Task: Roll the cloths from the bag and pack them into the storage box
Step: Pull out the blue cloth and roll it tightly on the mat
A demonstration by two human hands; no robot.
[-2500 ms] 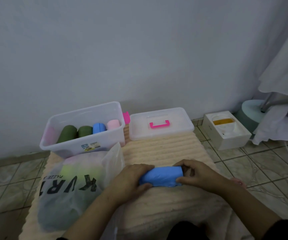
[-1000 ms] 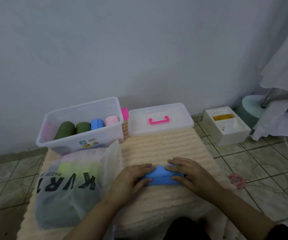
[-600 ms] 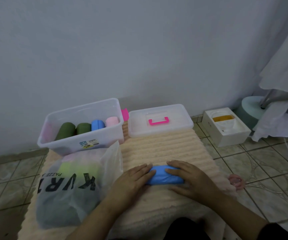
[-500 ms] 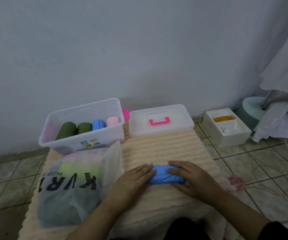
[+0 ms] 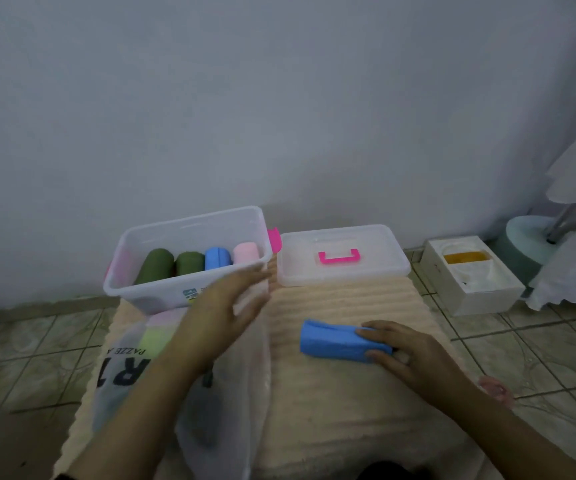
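Left hand [image 5: 224,313]: raised, blurred, palm turned inward, fingers [image 5: 252,275] straight and spread, aimed toward 1 o'clock; holds nothing. Left forearm: bare, runs from the frame's lower edge at 7 o'clock up toward the centre.

Right hand [image 5: 414,351]: low, palm down, fingers [image 5: 369,332] loosely bent and pointing toward 9 o'clock, thumb on the near side. It grips one end of a rolled blue cloth [image 5: 335,342]. Right forearm: bare, enters from 5 o'clock.

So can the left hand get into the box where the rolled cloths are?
Probably yes. The left hand is open right by the storage box, whose lid lies off beside it, so nothing covers the top.
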